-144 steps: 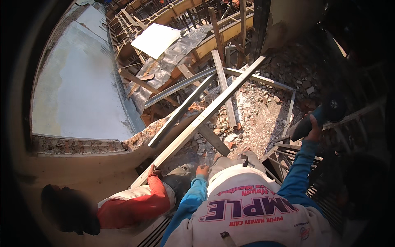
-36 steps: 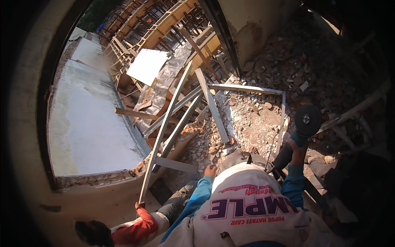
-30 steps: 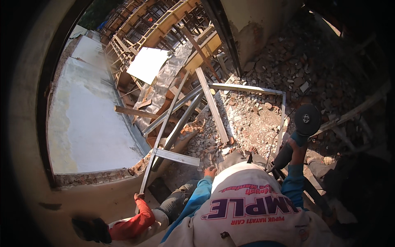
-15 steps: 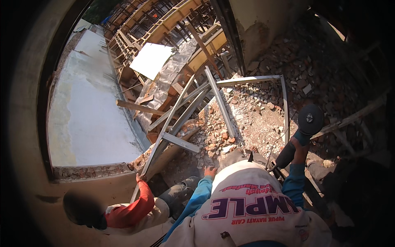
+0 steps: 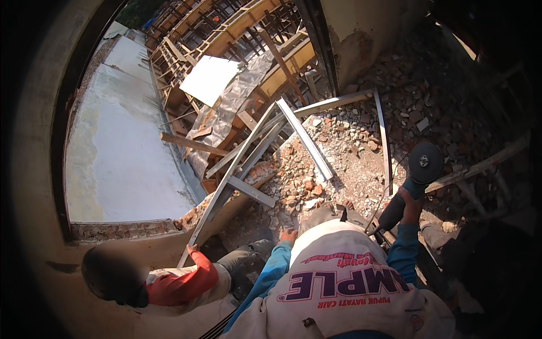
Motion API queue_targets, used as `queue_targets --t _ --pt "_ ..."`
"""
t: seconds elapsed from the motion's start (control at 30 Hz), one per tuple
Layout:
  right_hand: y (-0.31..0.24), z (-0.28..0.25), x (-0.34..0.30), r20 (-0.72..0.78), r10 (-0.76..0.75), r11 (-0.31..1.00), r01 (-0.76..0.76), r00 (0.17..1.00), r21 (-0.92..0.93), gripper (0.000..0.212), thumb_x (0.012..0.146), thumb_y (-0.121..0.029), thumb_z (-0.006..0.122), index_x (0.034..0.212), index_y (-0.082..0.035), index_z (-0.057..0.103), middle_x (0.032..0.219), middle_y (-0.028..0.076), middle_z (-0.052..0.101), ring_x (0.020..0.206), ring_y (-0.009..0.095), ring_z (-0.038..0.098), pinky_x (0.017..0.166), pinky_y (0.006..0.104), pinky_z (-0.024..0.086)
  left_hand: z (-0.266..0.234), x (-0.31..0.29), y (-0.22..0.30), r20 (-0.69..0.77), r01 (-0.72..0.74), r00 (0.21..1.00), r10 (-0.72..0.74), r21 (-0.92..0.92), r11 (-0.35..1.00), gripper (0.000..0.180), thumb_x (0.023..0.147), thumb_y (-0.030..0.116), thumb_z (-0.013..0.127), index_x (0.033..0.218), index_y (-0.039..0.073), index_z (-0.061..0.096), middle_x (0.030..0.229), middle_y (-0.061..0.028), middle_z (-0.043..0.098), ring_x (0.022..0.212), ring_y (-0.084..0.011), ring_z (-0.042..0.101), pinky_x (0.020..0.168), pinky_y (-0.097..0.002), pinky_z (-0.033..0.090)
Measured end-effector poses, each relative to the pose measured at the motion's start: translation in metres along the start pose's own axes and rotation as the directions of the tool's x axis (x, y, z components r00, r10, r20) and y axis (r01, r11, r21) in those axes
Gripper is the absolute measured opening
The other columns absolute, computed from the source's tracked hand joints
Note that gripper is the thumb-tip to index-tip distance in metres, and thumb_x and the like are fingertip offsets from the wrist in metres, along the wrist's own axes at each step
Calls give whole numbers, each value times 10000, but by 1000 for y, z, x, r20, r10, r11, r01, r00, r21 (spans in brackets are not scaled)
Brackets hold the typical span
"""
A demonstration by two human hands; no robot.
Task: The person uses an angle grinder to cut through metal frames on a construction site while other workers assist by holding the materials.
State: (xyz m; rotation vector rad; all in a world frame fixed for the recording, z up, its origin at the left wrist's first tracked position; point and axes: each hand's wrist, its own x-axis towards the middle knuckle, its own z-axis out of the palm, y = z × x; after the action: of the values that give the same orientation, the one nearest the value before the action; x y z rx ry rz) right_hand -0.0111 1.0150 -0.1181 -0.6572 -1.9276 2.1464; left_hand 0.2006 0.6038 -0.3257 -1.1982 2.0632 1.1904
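Observation:
My right hand [image 5: 411, 207], gloveless below a blue sleeve, is wrapped round an angle grinder [image 5: 392, 212]. The grinder's dark round disc [image 5: 425, 163] points away from me, above the rubble. My left hand [image 5: 288, 235] rests by my grey-trousered leg, its fingers loosely extended and holding nothing. Left of me, a co-worker in a red sleeve [image 5: 183, 285] grips the near end of a bent metal frame [image 5: 231, 169]. That frame reaches across the rubble to a far right corner. A short metal channel [image 5: 251, 193] and a longer one [image 5: 305, 138] lie against it.
Broken brick and rubble [image 5: 350, 147] cover the floor ahead. Beyond a wall opening lie a pale slab [image 5: 130, 147], timber formwork [image 5: 248, 28] and a white sheet [image 5: 210, 80]. Wooden bars [image 5: 480, 164] lie at the right, and a cable runs by the grinder.
The metal frame has shifted: its far right corner moved away and leftward. The co-worker's hand and head moved slightly with it. My hands and the grinder stay nearly still.

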Motion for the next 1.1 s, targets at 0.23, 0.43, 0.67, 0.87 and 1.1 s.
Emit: queue_targets --t 0.23,0.43,0.67,0.87,1.1 --pt "-5 2 -1 18 7 1000 -7 1000 6 464 673 -188 740 1069 -32 554 969 42 582 853 167 564 789 315 461 3 0 -1 -10 27 1000 -27 36 999 530 746 342 635 1188 58 575 1178 -164 594 1062 -287 580 935 -351 432" --pt "10 -2 4 -2 -8 999 8 1000 32 431 673 -186 738 1037 -27 571 942 40 591 838 162 568 790 312 460 7 20 -35 -41 -29 999 34 100 995 530 755 352 631 1185 47 576 1175 -160 597 1084 -289 567 948 -354 419" --pt "8 -2 5 -7 -4 999 4 1000 40 415 677 -183 734 1027 -24 578 936 38 598 827 161 573 784 311 463 4 5 -8 -21 -51 998 53 66 997 531 763 342 627 1177 14 574 1162 -183 597 1070 -311 569 925 -371 436" --pt "6 0 3 -2 -34 999 34 999 23 387 687 -182 733 1010 -27 587 914 32 602 823 160 577 779 312 463 1 -4 9 -16 -62 998 63 54 997 516 763 304 637 1173 -3 572 1126 -211 604 993 -302 606 852 -365 484" --pt "13 -4 8 14 -50 998 50 999 -28 367 700 -188 732 999 -33 586 910 26 600 822 155 570 780 317 457 6 -1 4 -38 -75 997 74 -25 997 509 758 290 639 1150 -29 578 1096 -219 615 939 -291 629 818 -354 500"
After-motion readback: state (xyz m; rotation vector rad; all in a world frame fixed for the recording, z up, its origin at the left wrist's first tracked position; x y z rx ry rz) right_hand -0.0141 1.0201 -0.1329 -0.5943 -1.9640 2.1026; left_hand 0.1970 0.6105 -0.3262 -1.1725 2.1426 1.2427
